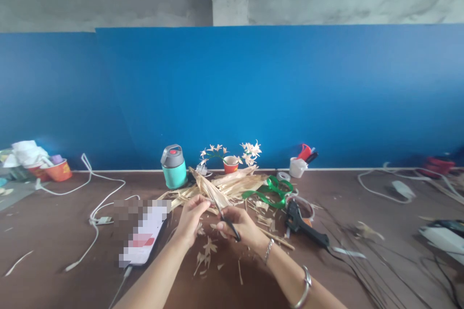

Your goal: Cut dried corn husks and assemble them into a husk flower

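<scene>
In the middle of the table my right hand (239, 226) grips black-handled scissors (229, 226), their blades pointing up and to the left. My left hand (192, 217) is closed in a pinch beside the blades; what sits between its fingertips is too small to make out. Just beyond both hands lies a pile of dry, pale corn husks (246, 182). Small husk cuttings (206, 252) are scattered on the table below my hands, some cut in a star or petal shape.
Behind the husks stand a red paper cup (231, 166) with husk flowers (250, 152) and a teal flask (174, 169). A phone (147, 236) lies left. Green ribbon (277, 193), a black glue gun (304, 227) and a white cup of tools (297, 168) are right. Cables (97, 203) cross the table.
</scene>
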A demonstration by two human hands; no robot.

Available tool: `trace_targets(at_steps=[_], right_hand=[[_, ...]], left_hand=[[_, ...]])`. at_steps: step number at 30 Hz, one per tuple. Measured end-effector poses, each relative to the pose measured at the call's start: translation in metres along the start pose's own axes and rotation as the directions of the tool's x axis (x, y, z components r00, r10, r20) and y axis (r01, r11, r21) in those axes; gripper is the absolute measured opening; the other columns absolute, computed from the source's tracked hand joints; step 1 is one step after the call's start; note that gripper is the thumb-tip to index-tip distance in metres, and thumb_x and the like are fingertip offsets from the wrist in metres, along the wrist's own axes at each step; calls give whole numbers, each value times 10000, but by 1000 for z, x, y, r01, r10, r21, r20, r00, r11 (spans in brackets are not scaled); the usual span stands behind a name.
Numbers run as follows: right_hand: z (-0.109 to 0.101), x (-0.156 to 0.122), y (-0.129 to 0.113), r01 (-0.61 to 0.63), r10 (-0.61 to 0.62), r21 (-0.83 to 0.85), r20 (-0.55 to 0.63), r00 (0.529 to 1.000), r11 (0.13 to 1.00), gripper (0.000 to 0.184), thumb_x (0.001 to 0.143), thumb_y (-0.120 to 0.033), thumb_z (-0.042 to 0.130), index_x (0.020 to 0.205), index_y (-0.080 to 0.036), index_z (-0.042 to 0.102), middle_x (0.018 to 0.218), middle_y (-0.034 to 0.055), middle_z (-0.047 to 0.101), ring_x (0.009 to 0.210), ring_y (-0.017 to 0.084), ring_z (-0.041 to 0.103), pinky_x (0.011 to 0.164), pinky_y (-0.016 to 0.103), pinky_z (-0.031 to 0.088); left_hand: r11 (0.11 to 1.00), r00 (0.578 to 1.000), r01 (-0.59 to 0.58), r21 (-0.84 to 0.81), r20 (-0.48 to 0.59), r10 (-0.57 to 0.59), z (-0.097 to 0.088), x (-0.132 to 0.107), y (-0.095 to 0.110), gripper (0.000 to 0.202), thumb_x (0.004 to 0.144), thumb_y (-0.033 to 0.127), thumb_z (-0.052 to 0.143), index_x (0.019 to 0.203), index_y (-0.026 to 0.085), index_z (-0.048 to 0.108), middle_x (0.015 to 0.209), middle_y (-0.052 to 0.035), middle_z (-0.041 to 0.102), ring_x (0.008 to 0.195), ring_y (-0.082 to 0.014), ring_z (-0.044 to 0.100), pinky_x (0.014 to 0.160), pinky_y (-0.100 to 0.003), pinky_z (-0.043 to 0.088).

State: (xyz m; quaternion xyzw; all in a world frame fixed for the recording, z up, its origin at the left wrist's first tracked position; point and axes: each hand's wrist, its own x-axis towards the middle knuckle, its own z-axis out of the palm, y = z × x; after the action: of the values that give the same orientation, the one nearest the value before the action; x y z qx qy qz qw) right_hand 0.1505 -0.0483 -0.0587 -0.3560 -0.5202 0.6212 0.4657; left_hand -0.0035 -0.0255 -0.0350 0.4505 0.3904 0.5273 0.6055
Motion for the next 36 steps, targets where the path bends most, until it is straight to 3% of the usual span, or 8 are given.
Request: trace_targets(at_steps=[14,22,29,32,36], right_hand=[[2,-1,-6,-8,7,-53,-16,1000,999,464,472,-418,823,728,-140,553,487,-71,510,362,33,388,338,160,274],[-4,0,-3,-41,36,-96,-49,998,995,439,454,-393,829,710,-141,577,488,-64,530,363,44,402,336,166,298],[-1,3,-8,89,-63,129,-197,978,988,450,433,-274,848,767,-172,565,584,-50,602,456,58,481,425,160,366],[0,2,-8,64,-29,144,-230,973,988,428,478,-268,831,805,-181,568,590,-47,605,455,56,468,423,158,348],[-1,3,-6,81,-43,139,-258,965,987,411,488,-279,822,786,-188,555,572,-57,574,468,71,476,473,190,388]], left_hand=[[998,999,31,-63,28,-29,-1,1,-1,171,650,270,639,613,178,501,604,25,640,541,-154,620,507,-246,457],[1000,999,5,-19,43,-4,-4,2,-2,164,660,274,627,604,173,510,663,4,657,560,-146,605,546,-255,456],[986,997,-27,163,69,16,0,-1,2,134,647,287,654,664,157,626,763,-32,677,683,-179,606,660,-284,456],[980,994,-34,197,111,12,5,-4,1,157,635,306,661,627,155,621,793,-48,682,692,-190,604,653,-286,449],[971,989,-43,235,146,9,8,-5,-3,152,637,310,651,628,161,622,679,-35,663,654,-192,595,633,-279,432]])
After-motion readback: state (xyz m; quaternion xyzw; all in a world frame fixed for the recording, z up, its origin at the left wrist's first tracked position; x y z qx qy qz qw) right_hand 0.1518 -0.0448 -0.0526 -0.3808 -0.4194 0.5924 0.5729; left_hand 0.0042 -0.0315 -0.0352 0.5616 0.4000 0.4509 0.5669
